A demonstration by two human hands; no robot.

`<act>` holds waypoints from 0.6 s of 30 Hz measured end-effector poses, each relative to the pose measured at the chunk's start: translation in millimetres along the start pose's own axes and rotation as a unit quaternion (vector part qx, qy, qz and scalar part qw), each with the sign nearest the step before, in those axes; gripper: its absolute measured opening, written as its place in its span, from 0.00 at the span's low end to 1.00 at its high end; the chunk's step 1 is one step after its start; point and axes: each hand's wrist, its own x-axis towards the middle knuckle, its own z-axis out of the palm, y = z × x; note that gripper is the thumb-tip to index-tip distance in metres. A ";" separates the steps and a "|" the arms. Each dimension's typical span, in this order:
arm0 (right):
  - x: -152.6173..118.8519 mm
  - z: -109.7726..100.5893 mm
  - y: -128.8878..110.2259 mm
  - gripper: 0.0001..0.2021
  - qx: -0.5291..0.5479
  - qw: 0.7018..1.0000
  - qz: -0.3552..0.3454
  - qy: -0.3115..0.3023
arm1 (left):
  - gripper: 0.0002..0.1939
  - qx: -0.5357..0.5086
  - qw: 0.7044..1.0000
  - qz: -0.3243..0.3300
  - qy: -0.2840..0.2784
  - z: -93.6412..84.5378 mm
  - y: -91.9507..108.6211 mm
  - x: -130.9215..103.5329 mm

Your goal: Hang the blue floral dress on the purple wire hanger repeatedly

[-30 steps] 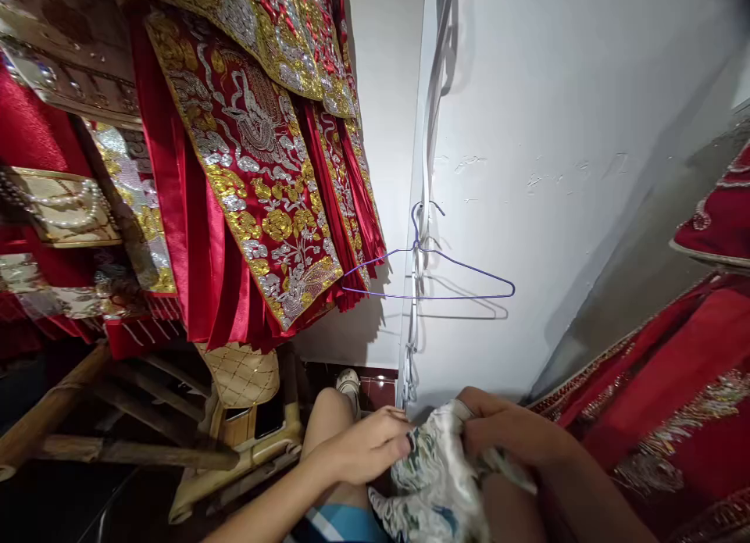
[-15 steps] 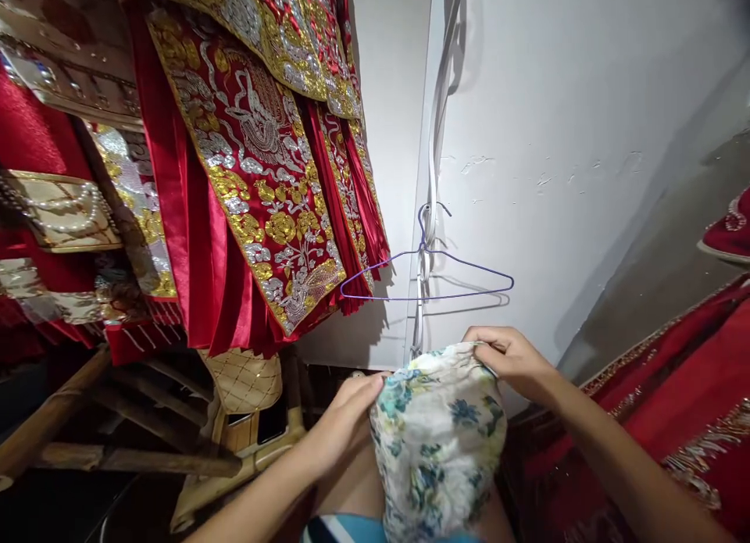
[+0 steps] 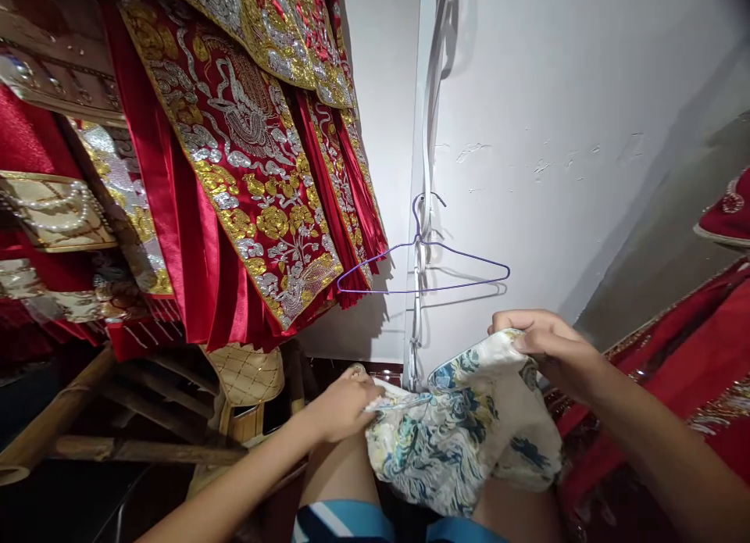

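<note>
A white cloth with blue, green and yellow flowers (image 3: 462,434) hangs between my two hands, above my thighs. My left hand (image 3: 351,402) grips its left upper edge with bent fingers. At the right, my right hand (image 3: 542,336) pinches the upper right corner between thumb and fingers. The top edge sags between them, and the lower part is bunched in folds. Above the cloth, a bare purple wire hanger (image 3: 423,291) hangs from a white strap (image 3: 432,121) by the wall; neither hand touches it.
Red garments with gold and silver embroidery (image 3: 251,160) hang at the left, over a bamboo frame (image 3: 146,451) and a quilted cream bag (image 3: 249,375). Red fabric (image 3: 691,371) lies at the right, below a red shoe-like item (image 3: 726,215). A white wall (image 3: 556,98) stands ahead.
My hands have moved apart, the right one rightward and slightly up, the left one slightly left. The cloth has spread wider and its top edge has dipped. The view has shifted a little.
</note>
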 end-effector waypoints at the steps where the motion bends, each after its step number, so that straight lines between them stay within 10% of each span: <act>1: 2.1 -6.2 5.2 0.10 -0.058 0.998 -0.011 0.015 | 0.12 0.000 1.000 -0.022 0.013 -6.7 -7.1 -1.2; 10: 66.8 -10.7 59.9 0.20 -0.451 0.858 -0.115 0.216 | 0.24 0.063 0.970 -0.203 0.115 -78.0 -40.2 -10.7; 18: 115.1 -30.7 82.0 0.15 -0.435 0.878 -0.093 0.176 | 0.19 0.053 0.966 -0.215 0.137 -84.7 -25.6 -18.8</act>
